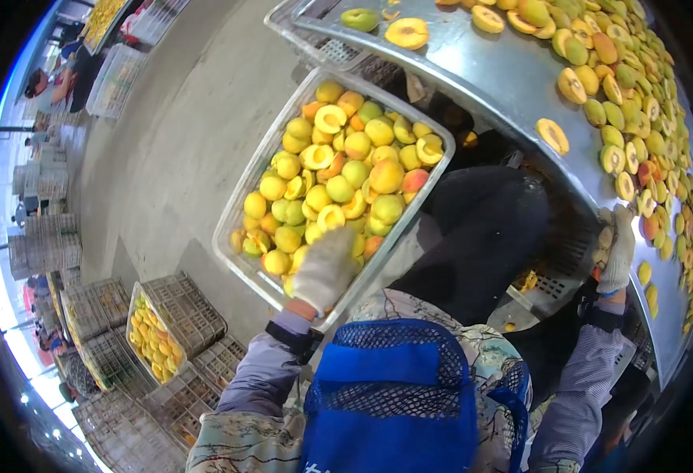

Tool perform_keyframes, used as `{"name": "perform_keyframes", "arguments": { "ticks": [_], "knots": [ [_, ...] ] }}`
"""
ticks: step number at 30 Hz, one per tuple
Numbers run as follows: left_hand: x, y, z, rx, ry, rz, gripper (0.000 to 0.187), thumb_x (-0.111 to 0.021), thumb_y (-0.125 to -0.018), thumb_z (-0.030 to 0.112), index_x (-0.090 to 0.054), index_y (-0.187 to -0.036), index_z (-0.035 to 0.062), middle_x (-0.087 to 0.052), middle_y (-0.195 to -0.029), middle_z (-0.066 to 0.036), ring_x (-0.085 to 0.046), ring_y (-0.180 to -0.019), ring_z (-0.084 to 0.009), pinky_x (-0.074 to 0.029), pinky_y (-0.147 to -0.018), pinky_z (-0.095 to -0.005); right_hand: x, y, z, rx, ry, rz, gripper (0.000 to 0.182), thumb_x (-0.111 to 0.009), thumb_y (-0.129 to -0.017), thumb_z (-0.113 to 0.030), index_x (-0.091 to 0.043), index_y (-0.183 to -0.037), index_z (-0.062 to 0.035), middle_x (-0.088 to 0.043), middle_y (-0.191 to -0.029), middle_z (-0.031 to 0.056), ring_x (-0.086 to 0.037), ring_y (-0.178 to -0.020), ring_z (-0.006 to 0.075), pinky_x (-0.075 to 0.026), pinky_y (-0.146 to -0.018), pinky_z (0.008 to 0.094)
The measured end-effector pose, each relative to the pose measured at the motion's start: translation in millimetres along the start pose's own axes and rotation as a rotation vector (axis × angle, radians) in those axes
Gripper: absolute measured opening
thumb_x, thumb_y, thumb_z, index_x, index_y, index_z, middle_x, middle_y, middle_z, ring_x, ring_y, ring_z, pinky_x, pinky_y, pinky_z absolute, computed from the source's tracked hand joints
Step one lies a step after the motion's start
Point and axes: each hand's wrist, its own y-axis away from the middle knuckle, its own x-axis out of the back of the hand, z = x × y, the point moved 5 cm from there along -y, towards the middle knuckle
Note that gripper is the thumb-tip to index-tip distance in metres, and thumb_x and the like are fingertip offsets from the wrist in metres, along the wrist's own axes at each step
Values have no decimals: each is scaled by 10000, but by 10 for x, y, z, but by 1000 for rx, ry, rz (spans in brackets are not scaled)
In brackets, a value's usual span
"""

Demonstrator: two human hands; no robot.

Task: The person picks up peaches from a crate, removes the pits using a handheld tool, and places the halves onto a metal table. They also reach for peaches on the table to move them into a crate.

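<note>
From my remote seat, the largest thing I see is the metal table [492,75], sweeping from upper center down the right side, heaped with halved peaches [614,158]. Next comes the plastic crate [394,236] at center, filled with whole and cut peaches [340,188]. A fruit-filled slatted crate [192,311] sits lower left; a blue mesh bag [386,426] covers the wearer's front at bottom center. My gloved left hand [326,270] reaches into the central crate, and my gloved right hand [618,248] is at the table's edge; I cannot tell what either grips.
</note>
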Motion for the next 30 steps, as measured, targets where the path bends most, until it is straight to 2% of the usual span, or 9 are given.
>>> {"name": "perform_keyframes", "arguments": {
  "ticks": [2,5,11,12,14,16,20,25,30],
  "knots": [
    [-12,-127,163,-182,3,65,449,-549,-913,332,-546,-1313,129,-594,-1256,-174,-588,-1103,-349,-478,-935,-420,27,-49,19,-29,-23,14,421,-603,-909,-454,-660,-864,-40,-418,-486,-52,-314,-309,69,-227,-280,214],
    [235,-542,297,210,63,-550,378,-560,-920,293,-598,-1241,97,-608,-1236,-147,-597,-1093,-324,-484,-933,-411,-3,-13,-1,25,11,-12,422,-593,-917,-445,-650,-852,-31,-428,-496,-32,-347,-324,82,-243,-286,227],
    [295,-1366,697,-213,-122,170,581,-637,-856,235,-446,-1399,165,-459,-1412,-145,-468,-1248,-365,-423,-1021,-425,-40,94,-62,39,22,-32,440,-569,-932,-434,-638,-863,-5,-459,-491,-4,-381,-312,103,-285,-276,239],
    [256,-1483,693,-214,-121,171,581,-637,-856,235,-446,-1399,165,-459,-1412,-145,-468,-1248,-365,-423,-1021,-425,-49,87,-70,72,47,-38,448,-566,-933,-436,-637,-870,2,-462,-488,1,-387,-309,108,-297,-274,243],
    [3,-1632,626,-152,-207,-244,716,-682,-811,188,-361,-1450,157,-394,-1453,-143,-398,-1291,-392,-390,-1056,-437,-22,31,-37,86,48,-45,450,-566,-932,-433,-635,-876,7,-461,-486,5,-396,-309,112,-307,-275,245],
    [142,-1569,636,-163,-184,-265,719,-698,-794,169,-381,-1438,133,-430,-1417,-145,-435,-1258,-373,-402,-1051,-416,-31,53,-28,88,46,-52,451,-566,-931,-430,-634,-882,13,-460,-484,9,-405,-308,116,-316,-275,246],
    [175,-1421,338,-98,71,-112,743,-689,-813,148,-347,-1471,101,-483,-1385,-144,-480,-1245,-319,-410,-1041,-356,-48,99,-59,79,64,-20,447,-563,-929,-426,-635,-890,13,-462,-489,10,-400,-309,114,-309,-278,241],
    [261,-1010,-257,419,1439,90,767,-643,-861,165,-253,-1493,-23,-497,-1376,-177,-536,-1204,-226,-455,-980,-319,-82,138,-84,44,77,-40,456,-557,-929,-435,-637,-906,13,-461,-493,2,-393,-314,109,-300,-282,232],
    [358,-644,-153,422,1276,136,757,-650,-867,160,-260,-1478,-60,-522,-1344,-164,-519,-1214,-207,-428,-1015,-302,-18,43,-14,39,41,-13,430,-558,-934,-422,-639,-904,-2,-452,-494,-12,-381,-321,96,-281,-284,230]
  ]
}}
